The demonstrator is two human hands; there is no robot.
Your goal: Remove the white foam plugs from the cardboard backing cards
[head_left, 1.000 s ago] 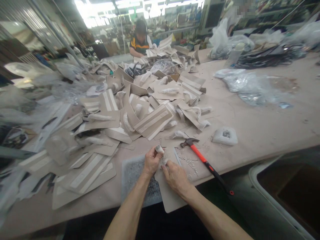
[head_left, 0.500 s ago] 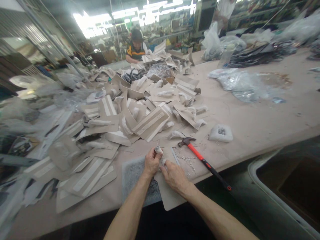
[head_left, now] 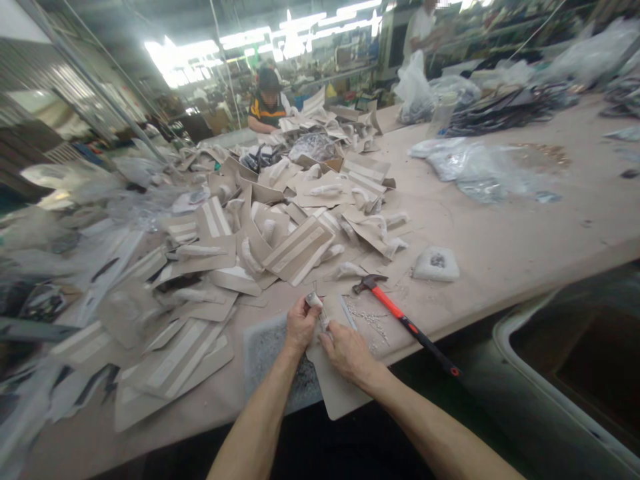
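Observation:
My left hand (head_left: 301, 325) is closed around a white-wrapped handle (head_left: 316, 301) with a grey round end, at the table's near edge. Beside it, my right hand (head_left: 349, 350) pinches at the lower part of that handle; its fingertips are partly hidden. Under both hands lies a beige panel (head_left: 343, 399), its rounded corner sticking out past the table edge. Beneath the panel is a grey, speckled slab (head_left: 263, 357). To the right rests a claw hammer (head_left: 400, 315) with a red and black grip. Small rivet-like bits (head_left: 373, 319) are scattered between panel and hammer.
A big heap of beige panels (head_left: 300, 247) with wrapped handles covers the left and middle of the table. A white block (head_left: 436, 264) with metal bits in its hollow sits beyond the hammer. Plastic bags (head_left: 475, 167) lie at right. Another person (head_left: 269, 110) is behind the heap.
The view has shifted slightly. Both hands stay on the wrapped handle over the panel, with barely any movement. The hammer and the heap lie as before.

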